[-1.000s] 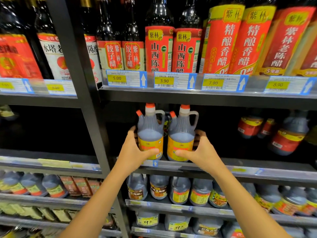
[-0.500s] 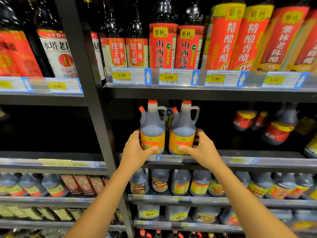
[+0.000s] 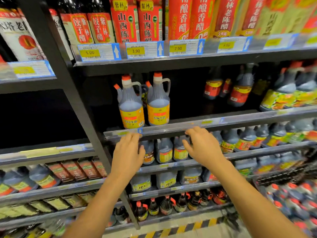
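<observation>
Shelf stock, middle tier

- Left jug (image 3: 131, 107): dark liquid, yellow label, orange cap. It stands upright at the shelf front, just behind the clear price rail (image 3: 223, 121).
- Right jug (image 3: 158, 103): same kind, upright, just beside the first at its 3 o'clock. Whether the two touch cannot be told.
- Left hand (image 3: 127, 152): holds nothing, fingers loose and nearly straight, back toward the camera. It lies at 6 o'clock of the left jug, with its fingertips at the rail; contact cannot be told.
- Right hand (image 3: 203, 148): holds nothing, fingers loosely curled. It is at 4 o'clock of the right jug, apart from it.
- Red-labelled jugs (image 3: 240, 93): same tier, at 3 o'clock of the pair and well apart from it.
- Tall red-labelled bottles (image 3: 125, 23): tier above, at 12 o'clock, over price tags (image 3: 98, 52) reading 5.00, 3.90 and 7.90.
- Smaller jugs (image 3: 164, 151): tier below, between the two hands
</observation>
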The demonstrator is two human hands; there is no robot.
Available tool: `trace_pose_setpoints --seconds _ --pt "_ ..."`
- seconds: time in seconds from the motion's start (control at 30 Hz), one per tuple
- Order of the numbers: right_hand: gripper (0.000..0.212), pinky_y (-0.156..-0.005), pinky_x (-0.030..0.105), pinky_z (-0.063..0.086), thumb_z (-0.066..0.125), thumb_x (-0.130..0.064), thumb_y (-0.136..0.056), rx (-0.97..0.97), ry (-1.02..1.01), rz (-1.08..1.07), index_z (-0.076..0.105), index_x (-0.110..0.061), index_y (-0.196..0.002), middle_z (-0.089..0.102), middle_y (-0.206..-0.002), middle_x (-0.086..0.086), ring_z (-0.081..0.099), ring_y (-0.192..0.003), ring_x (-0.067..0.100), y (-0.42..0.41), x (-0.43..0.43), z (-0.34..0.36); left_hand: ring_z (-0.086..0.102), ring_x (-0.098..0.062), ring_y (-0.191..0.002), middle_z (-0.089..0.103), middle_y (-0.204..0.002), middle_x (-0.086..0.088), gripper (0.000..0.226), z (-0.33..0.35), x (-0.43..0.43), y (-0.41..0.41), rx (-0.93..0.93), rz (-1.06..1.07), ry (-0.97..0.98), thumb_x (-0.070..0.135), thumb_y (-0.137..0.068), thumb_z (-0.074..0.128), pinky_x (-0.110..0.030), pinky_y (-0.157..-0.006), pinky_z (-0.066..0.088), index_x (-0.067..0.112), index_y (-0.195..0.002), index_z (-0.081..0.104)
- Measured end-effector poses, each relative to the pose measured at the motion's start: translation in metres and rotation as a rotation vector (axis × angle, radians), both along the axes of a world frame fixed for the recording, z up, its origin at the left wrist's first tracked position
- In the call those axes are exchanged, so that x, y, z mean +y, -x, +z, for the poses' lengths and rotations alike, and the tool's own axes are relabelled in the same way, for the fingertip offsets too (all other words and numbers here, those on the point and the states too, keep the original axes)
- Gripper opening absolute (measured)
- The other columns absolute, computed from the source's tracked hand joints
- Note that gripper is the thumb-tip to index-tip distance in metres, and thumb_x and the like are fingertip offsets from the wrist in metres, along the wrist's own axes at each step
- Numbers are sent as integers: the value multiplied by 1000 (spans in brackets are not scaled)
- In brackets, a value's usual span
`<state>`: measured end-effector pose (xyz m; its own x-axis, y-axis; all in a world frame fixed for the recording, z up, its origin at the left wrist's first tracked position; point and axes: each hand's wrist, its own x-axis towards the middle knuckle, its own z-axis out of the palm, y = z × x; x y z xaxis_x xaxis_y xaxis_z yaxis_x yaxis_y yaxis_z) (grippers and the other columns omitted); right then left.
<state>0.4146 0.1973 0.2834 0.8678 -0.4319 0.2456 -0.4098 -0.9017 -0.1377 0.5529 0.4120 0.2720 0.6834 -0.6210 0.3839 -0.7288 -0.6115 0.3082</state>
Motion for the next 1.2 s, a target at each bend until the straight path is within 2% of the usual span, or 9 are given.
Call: trace_pose_setpoints --seconds 0.17,0.27,0.37,0.4,0.5,0.7,0.77,0.97,1.2 --pt "36 -80 38 50 43 -39 -105 131 39 -65 55 -18 -131 60 -118 6 58 -105 28 108 -9 -32 59 -24 -109 59 -121 -1 27 -25 -42 89 66 -182 -231 29 -101 49 -38 -84 51 19 -126 54" --pt "37 -81 40 48 43 -39 -105 182 2 -165 52 -17 -134 58 -121 7 56 -109 30 196 -18 -56 61 -21 -104 60 -124 -1 27 -45 -76 160 113 -302 -260 28 -101 50 -39 -82 54 20 -125 58" --pt "34 -73 38 42 44 -39 -102 200 -46 -282 57 -17 -123 59 -115 8 58 -105 32 293 -24 -73 60 -20 -90 63 -114 -1 15 -64 -111 245 140 -443 -272 27 -100 49 -36 -74 51 22 -110 60" --pt "33 -72 37 42 45 -40 -100 202 -69 -329 58 -17 -120 59 -115 8 59 -106 32 326 -25 -78 59 -21 -92 63 -112 -2 16 -71 -121 273 152 -488 -283 27 -100 49 -36 -76 50 21 -110 60" --pt "31 -79 40 47 46 -39 -98 206 -139 -482 58 -17 -117 59 -116 6 59 -109 31 421 -22 -91 61 -22 -105 64 -112 1 22 -91 -151 356 198 -620 -281 26 -96 54 -38 -85 51 23 -115 64" --pt "30 -93 41 48 44 -38 -100 202 -320 -732 56 -19 -119 58 -123 3 55 -120 29 562 -12 -120 61 -20 -106 63 -111 3 23 -123 -203 486 283 -819 -371 28 -95 54 -35 -84 50 24 -116 64" --pt "32 -95 40 49 44 -38 -101 213 -371 -790 55 -20 -124 56 -130 2 53 -125 28 591 -14 -128 60 -22 -103 63 -107 2 20 -131 -222 513 279 -875 -393 28 -95 55 -35 -82 49 23 -112 64" --pt "37 -85 38 52 43 -38 -103 222 -432 -886 52 -21 -134 57 -131 1 59 -115 28 635 -61 -146 62 -25 -96 64 -105 0 17 -155 -293 553 303 -931 -468 28 -94 55 -41 -76 54 21 -106 63" --pt "34 -81 37 52 43 -37 -102 300 -445 -877 55 -20 -128 59 -124 1 59 -114 26 650 -169 -161 61 -32 -100 66 -104 -6 13 -178 -393 562 385 -904 -469 24 -91 56 -39 -75 48 20 -102 64"
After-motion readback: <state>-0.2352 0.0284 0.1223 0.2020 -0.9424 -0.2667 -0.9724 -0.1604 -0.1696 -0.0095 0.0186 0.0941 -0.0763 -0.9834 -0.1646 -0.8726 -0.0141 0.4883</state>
